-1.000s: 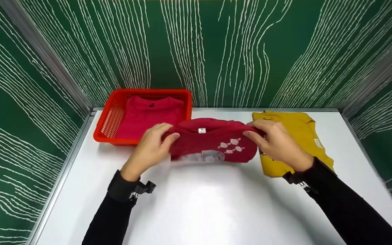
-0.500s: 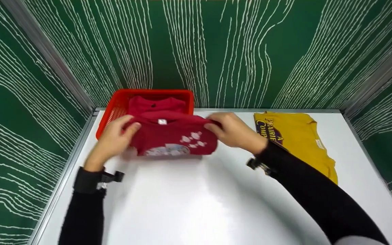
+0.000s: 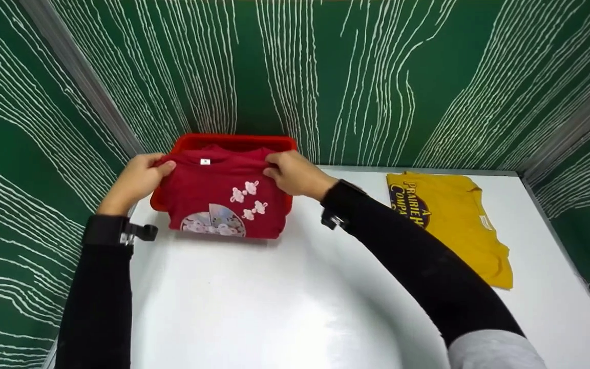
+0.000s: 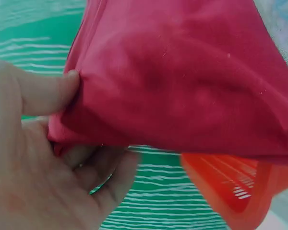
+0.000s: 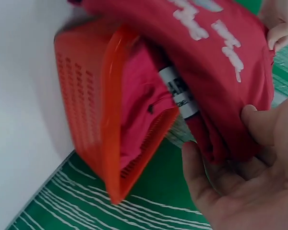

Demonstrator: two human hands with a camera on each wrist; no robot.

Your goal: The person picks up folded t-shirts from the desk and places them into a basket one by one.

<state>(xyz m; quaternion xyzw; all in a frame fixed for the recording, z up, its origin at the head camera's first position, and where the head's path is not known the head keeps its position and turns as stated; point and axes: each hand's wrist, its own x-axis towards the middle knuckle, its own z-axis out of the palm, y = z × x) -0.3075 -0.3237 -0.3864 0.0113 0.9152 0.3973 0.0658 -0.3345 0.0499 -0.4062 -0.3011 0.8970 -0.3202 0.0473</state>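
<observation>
A folded dark red T-shirt point(image 3: 226, 192) with white flower shapes and a round picture print hangs over the red plastic basket point(image 3: 290, 202). My left hand point(image 3: 139, 179) pinches its upper left corner; in the left wrist view the thumb lies on top and the fingers point(image 4: 105, 167) beneath. The upper right corner is gripped by my right hand point(image 3: 295, 174). Inside the basket lies a pinkish-red folded shirt point(image 5: 141, 105), mostly hidden in the head view by the held one. The right wrist view shows the held shirt above the basket's opening, apart from the shirt inside.
A folded yellow T-shirt point(image 3: 454, 220) with dark lettering lies at the right of the white table point(image 3: 254, 302). Green walls point(image 3: 356, 77) with white wavy lines stand behind and at both sides, and the basket is close to the back wall.
Both hands have carried the dark red T-shirt leftward, from the middle of the table to over the basket. The yellow shirt is uncovered by the right arm and its lettering shows.
</observation>
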